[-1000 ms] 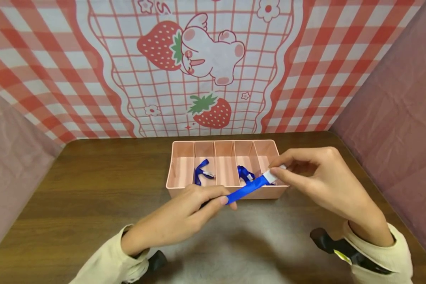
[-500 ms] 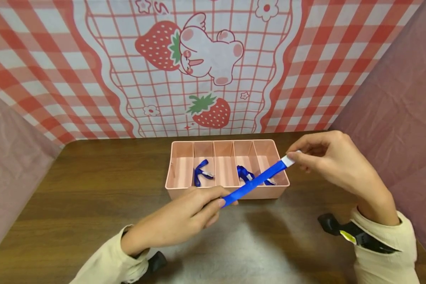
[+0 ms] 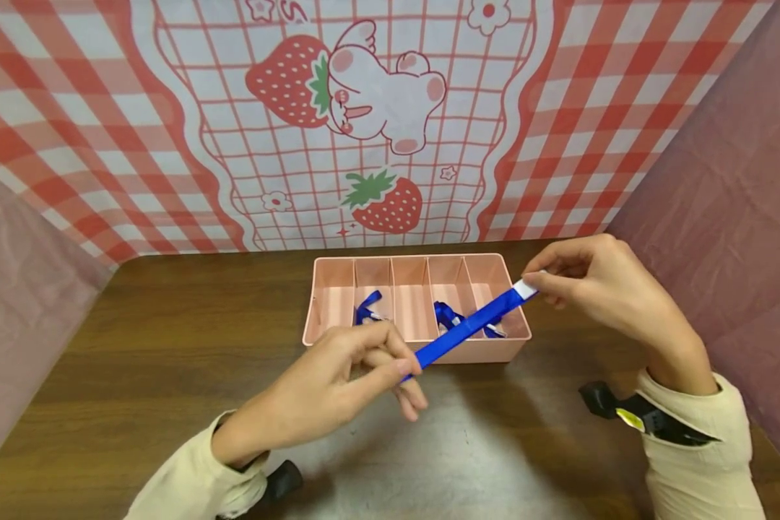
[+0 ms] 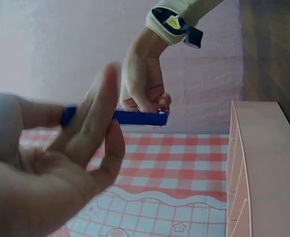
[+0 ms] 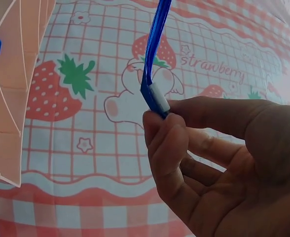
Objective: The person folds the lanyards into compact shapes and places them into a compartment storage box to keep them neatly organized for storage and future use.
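Observation:
A blue ribbon strap (image 3: pixel 461 330) with a white end piece (image 3: pixel 525 289) stretches slantwise between both hands, in front of and above the pink divided box. My left hand (image 3: pixel 344 383) pinches its lower end between thumb and index finger, the other fingers spread loosely. At the upper right my right hand (image 3: pixel 598 289) pinches the strap by the white end. Seen from the right wrist, the strap (image 5: pixel 156 49) looks doubled into two layers at the white piece (image 5: pixel 159 97). The left wrist view shows the strap (image 4: pixel 140 117) running taut behind the left fingers.
The pink box (image 3: pixel 416 351) has several compartments and stands on the brown wooden table (image 3: pixel 169 347) by the checked backdrop. Blue straps lie in it: one bundle (image 3: pixel 369 307) left of centre, another (image 3: pixel 447 316) right of centre, and a piece (image 3: pixel 494 331) at the right.
My right hand has moved up and right with the white end, drawing out a longer stretch of strap. The left fingers have loosened and spread, while thumb and index finger keep the strap.

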Tool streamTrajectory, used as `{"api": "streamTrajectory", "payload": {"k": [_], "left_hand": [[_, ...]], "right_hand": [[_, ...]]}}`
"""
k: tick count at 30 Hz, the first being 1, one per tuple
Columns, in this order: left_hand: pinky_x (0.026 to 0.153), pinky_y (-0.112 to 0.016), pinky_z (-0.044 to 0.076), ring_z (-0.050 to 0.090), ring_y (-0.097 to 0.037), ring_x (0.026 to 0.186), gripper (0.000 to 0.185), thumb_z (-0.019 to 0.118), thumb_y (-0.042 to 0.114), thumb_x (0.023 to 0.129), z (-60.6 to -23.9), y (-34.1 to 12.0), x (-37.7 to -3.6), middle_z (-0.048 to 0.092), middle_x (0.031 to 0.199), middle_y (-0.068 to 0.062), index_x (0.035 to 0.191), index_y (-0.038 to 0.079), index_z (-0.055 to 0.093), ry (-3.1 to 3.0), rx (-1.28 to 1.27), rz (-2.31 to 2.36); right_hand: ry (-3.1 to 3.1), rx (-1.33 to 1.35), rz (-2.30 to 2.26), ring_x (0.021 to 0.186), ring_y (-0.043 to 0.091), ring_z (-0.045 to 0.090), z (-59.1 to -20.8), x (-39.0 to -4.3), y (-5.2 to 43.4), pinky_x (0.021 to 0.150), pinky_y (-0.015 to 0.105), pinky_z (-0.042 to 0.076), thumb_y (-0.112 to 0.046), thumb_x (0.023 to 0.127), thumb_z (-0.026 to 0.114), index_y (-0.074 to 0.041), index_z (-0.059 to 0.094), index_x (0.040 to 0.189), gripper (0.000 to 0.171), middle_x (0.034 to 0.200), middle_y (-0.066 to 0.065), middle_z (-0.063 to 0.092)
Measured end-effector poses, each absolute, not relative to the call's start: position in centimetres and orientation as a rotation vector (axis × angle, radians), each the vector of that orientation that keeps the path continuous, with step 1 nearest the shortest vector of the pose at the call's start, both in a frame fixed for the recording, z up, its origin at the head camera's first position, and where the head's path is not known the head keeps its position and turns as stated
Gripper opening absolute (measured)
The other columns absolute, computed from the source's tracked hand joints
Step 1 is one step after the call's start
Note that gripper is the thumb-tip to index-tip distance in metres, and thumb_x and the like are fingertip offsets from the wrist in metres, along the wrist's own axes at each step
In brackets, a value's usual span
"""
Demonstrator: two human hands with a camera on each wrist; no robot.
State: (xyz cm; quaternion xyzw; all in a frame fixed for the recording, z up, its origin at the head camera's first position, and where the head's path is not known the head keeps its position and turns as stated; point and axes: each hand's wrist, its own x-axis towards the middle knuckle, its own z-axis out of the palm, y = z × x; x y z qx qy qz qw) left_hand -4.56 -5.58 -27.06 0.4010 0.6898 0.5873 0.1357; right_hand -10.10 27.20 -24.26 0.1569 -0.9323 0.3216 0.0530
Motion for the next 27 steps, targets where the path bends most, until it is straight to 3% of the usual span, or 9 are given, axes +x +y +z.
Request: {"api": "streamTrajectory", "payload": {"k": [3,6,14,17,20,23,27], "left_hand": [[0.094,-0.033,0.05,0.071,-0.013,0.098,0.008,0.057,0.005,0.1,-27.0,-6.1,-4.6,0.076,0.097,-0.001,0.107,0.003,0.06,1.905,1.331,1.639],[0.096,-0.032,0.05,0.068,-0.011,0.107,0.013,0.057,0.002,0.1,-27.0,-6.4,-4.7,0.075,0.104,-0.001,0.112,0.003,0.06,1.888,1.491,1.555],[0.076,-0.018,0.052,0.065,0.001,0.089,0.008,0.064,0.005,0.096,-27.2,-6.2,-4.8,0.073,0.09,0.006,0.101,0.009,0.069,2.293,1.703,1.503],[0.081,-0.02,0.05,0.06,-0.004,0.097,0.009,0.071,0.007,0.092,-26.8,-6.4,-4.7,0.066,0.102,0.003,0.099,0.011,0.074,2.354,1.785,1.487],[0.095,-0.029,0.049,0.058,-0.015,0.114,0.013,0.072,0.004,0.09,-26.4,-6.6,-4.7,0.063,0.119,-0.004,0.101,0.011,0.075,2.257,1.912,1.441],[0.1,-0.029,0.048,0.059,-0.013,0.12,0.017,0.069,0.002,0.092,-26.2,-6.8,-4.7,0.067,0.123,-0.004,0.107,0.008,0.073,2.156,1.98,1.364],[0.083,-0.015,0.051,0.063,0.001,0.095,0.015,0.069,0.005,0.094,-26.4,-6.9,-4.7,0.073,0.102,0.004,0.107,0.01,0.073,2.225,1.918,1.323]], "right_hand": [[-2.847,0.511,0.977,0.057,0.014,0.062,-24.3,-10.1,26.9,0.051,0.026,0.049,-0.018,0.09,0.075,-0.013,0.076,0.089,0.005,0.067,-0.001,0.067],[-2.836,0.535,0.932,0.056,0.012,0.061,-24.4,-10.1,26.5,0.048,0.026,0.046,-0.018,0.089,0.076,-0.014,0.076,0.087,0.005,0.066,-0.001,0.067],[-2.741,0.512,0.827,0.062,0.008,0.058,-25.3,-10.3,25.1,0.055,0.019,0.045,-0.018,0.086,0.079,-0.018,0.077,0.082,0.004,0.069,-0.006,0.067],[-2.702,0.597,0.837,0.063,0.007,0.059,-25.6,-10.4,24.9,0.058,0.016,0.046,-0.019,0.086,0.079,-0.016,0.078,0.084,0.004,0.071,-0.007,0.068],[-2.69,0.681,0.867,0.064,0.006,0.06,-25.8,-10.4,24.6,0.058,0.017,0.047,-0.017,0.086,0.079,-0.015,0.078,0.086,0.003,0.071,-0.01,0.068],[-2.688,0.736,0.912,0.062,0.005,0.061,-25.9,-10.1,24.2,0.056,0.02,0.049,-0.013,0.085,0.08,-0.015,0.077,0.086,0.004,0.07,-0.012,0.066],[-2.678,0.807,0.964,0.059,0.005,0.06,-25.8,-9.4,23.4,0.051,0.021,0.048,-0.01,0.085,0.079,-0.015,0.076,0.086,0.006,0.068,-0.013,0.065]]}}
